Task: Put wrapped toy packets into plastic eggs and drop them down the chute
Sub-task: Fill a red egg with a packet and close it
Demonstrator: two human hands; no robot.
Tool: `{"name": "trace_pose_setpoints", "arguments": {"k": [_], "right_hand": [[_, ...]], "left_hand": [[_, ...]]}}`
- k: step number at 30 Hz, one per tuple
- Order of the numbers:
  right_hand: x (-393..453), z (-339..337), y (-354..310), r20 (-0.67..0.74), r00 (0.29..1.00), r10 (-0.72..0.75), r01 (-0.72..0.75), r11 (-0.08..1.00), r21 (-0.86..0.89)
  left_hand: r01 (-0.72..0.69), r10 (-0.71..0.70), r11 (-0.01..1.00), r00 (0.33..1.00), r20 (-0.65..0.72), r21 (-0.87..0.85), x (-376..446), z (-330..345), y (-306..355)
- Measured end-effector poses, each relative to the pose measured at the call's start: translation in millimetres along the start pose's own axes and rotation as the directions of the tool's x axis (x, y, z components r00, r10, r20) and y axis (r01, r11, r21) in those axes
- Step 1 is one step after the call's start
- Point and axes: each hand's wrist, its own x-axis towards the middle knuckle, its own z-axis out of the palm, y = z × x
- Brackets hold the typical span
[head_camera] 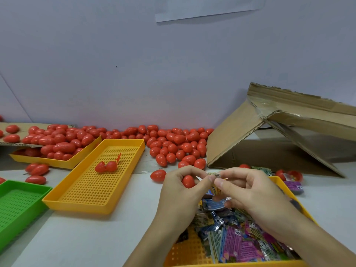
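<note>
Right over the perforated yellow tray [277, 181] of crinkly packets [240, 245], both hands meet: the left hand [180, 191] curls around a glossy red egg [188, 181] while the right hand [248, 191] pinches a shiny wrapped packet [216, 186] beside it.

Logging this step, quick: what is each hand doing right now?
Left hand: fingers curled round a red plastic egg.
Right hand: fingers pinching a small wrapped toy packet beside the egg.
</note>
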Motion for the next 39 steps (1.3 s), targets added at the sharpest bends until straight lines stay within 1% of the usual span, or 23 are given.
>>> {"name": "trace_pose_setpoints", "arguments": {"k": [3, 6, 10, 13, 18, 21, 26, 29, 32, 34, 36, 39], "right_hand": [[0.2, 0.4, 0.7, -0.057, 0.997, -0.044, 0.042, 0.999, -0.032], [1.3, -1.1, 3.3, -0.107, 0.994, -0.029, 0.025, 0.999, -0.041], [2.3, -0.5, 3.9, -0.134, 0.991, -0.015, 0.008, 0.998, -0.056], [2.2, -1.6, 4.2, -0.165, 0.985, -0.05, 0.033, 0.994, -0.103], [1.3, -3.8, 3.1, -0.197, 0.976, -0.092, 0.066, 0.988, -0.137], [1.2, -6.2, -0.3, -0.171, 0.981, -0.09, 0.074, 0.993, -0.094], [1.9, -5.7, -0.6, -0.038, 0.999, -0.004, 0.007, 0.996, 0.09], [2.4, -5.1, 1.9, -0.001, 1.0, -0.021, 0.021, 0.995, 0.099], [4.2, -6.1, 4.2, -0.033, 0.998, -0.055, 0.058, 0.995, 0.085], [5.8, -7.5, 5.8, -0.083, 0.995, -0.049, 0.058, 0.993, 0.106], [7.7, -9.0, 7.4, -0.173, 0.985, -0.026, 0.052, 0.988, 0.147], [9.5, -9.6, 8.2, -0.292, 0.956, 0.002, 0.065, 0.973, 0.219]], "left_hand": [[-0.002, 0.002, 1.0, 1.0, 0.013, -0.01, -0.6, 0.2, 2.4], [0.0, 0.0, 1.0, 1.0, 0.003, -0.027, -0.5, -0.4, 4.2], [-0.005, 0.005, 1.0, 1.0, -0.031, 0.001, -0.2, -0.3, 3.7], [-0.029, 0.032, 0.999, 0.996, -0.079, 0.038, 0.9, 0.3, 2.6], [-0.035, 0.042, 0.997, 0.994, -0.098, 0.068, -0.1, 2.4, 2.9], [-0.019, 0.029, 0.997, 0.992, -0.124, 0.08, -0.1, 2.3, 2.9], [-0.045, 0.063, 0.992, 0.987, -0.149, 0.12, -0.1, 2.5, 1.6], [-0.055, 0.073, 0.99, 0.988, -0.136, 0.132, -0.3, 3.3, 1.1], [-0.046, 0.055, 0.995, 0.994, -0.091, 0.091, -0.4, 3.3, 1.6], [-0.009, 0.011, 0.999, 0.999, -0.041, 0.053, -0.8, 2.7, 1.8], [0.064, -0.064, 0.998, 0.998, 0.016, 0.014, -1.5, 1.8, 1.8], [0.205, -0.188, 0.966, 0.975, 0.12, -0.157, -1.6, 3.0, 2.2]]}}
